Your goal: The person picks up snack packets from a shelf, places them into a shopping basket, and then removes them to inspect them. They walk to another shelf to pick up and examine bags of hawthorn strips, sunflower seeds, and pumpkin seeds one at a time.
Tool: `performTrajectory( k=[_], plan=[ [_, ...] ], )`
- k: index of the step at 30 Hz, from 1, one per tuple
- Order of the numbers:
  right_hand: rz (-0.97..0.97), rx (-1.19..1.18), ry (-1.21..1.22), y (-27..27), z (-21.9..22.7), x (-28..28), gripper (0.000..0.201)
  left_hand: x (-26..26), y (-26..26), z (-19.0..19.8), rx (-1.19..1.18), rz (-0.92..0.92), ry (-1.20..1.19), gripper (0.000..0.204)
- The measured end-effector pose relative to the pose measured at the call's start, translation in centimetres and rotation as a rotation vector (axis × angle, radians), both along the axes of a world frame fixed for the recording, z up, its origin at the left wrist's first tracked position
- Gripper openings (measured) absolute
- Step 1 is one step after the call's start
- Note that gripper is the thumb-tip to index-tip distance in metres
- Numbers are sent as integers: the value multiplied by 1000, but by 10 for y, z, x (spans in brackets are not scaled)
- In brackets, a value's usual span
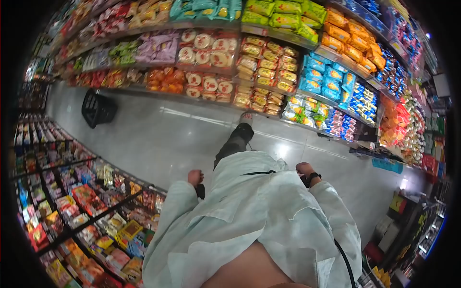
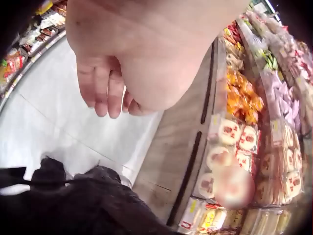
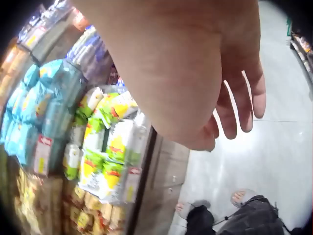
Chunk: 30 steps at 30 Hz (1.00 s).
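Observation:
My left hand hangs beside the pale jacket, away from the shelves. In the left wrist view its fingers droop loosely, with nothing held. On the other side, my right hand hangs at the jacket's hem. Its fingers dangle relaxed over the floor in the right wrist view, holding nothing. Nearest the left hand in its wrist view are round white packaged cakes and orange-wrapped packs. Close by the right hand in its view sit green-and-white packets and light-blue bags.
Tiered snack shelves curve along the front and right. A black basket stands on the grey tiled floor at the left. Low displays of colourful packages line the left side. One foot points towards the shelf base.

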State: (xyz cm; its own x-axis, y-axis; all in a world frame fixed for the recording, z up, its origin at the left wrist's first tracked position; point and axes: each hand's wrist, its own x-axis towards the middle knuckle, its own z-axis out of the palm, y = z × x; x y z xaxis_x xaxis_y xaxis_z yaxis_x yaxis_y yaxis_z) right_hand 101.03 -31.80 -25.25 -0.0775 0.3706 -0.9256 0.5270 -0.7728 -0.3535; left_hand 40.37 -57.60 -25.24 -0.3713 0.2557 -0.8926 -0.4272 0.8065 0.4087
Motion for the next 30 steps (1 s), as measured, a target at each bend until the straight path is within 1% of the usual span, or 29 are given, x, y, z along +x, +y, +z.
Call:
performTrajectory(
  k=[1, 2, 3, 4, 5, 6, 7, 8, 10, 11, 12, 13, 15, 17, 18, 21, 22, 25, 27, 28, 29, 30],
  plan=[
    [-59, -3, -49, -14, 1, -10, 23, 4, -46, 0, -25, 26, -42, 23],
    [-62, -12, -44, -28, 7, -20, 21, 9, -85, 11, 31, -674, 220, 24],
    [-66, -10, -39, -32, 15, -32, 19, 15, -125, 20, 51, -1269, 690, 25],
    [-74, 0, -31, -29, 20, -45, 18, 8, -180, -36, 128, -1234, 504, 27],
    [-63, 4, -12, -27, 19, -56, 17, 15, -186, -16, 186, -1183, 312, 29],
    [-51, -1, 4, -27, 17, -65, 17, 19, -223, -22, 92, -1122, 352, 29],
    [-37, -7, 17, -28, 16, -74, 17, 21, -228, -16, 61, -954, 283, 29],
    [4, 27, 19, -27, 15, -82, 17, 25, -225, -6, 38, -756, 193, 30],
    [18, 73, 17, -26, 38, -106, 17, 33, -205, 15, 0, -29, -94, 30],
    [24, 88, 9, -22, 43, -119, 17, 33, -189, 24, 2, 160, -123, 30],
    [54, 90, 5, -20, 43, -128, 17, 31, -171, 36, 24, 204, -98, 31],
    [86, 91, -2, -20, 42, -134, 18, 31, -148, 55, 46, 215, -55, 31],
    [150, 94, -11, -18, 35, -147, 18, 20, -115, 82, 108, 134, 98, 27],
    [211, 94, -15, -17, 30, -163, 19, 3, -100, 105, 199, 98, 172, 25],
    [217, 97, -31, -18, 34, -175, 19, -5, -104, 108, 244, 79, 211, 25],
    [223, 79, -53, -23, 39, -220, 18, -33, -134, 104, 272, 133, 209, 24],
    [207, 79, -37, -26, 40, -237, 18, -41, -152, 94, 263, 166, 208, 23],
    [211, 99, -39, -40, 63, -302, 18, -61, -229, 46, 140, 384, 80, 22],
    [300, 81, -32, -42, 74, -343, 19, -75, -321, -34, 106, 402, -134, 22],
    [349, 76, -27, -37, 79, -365, 19, -81, -366, -68, 74, 499, -215, 19],
    [370, 108, -32, -32, 86, -386, 19, -82, -395, -87, 36, 596, -302, 17],
    [389, 130, -38, -29, 94, -405, 19, -82, -408, -94, 0, 429, -163, 18]
  ],
)
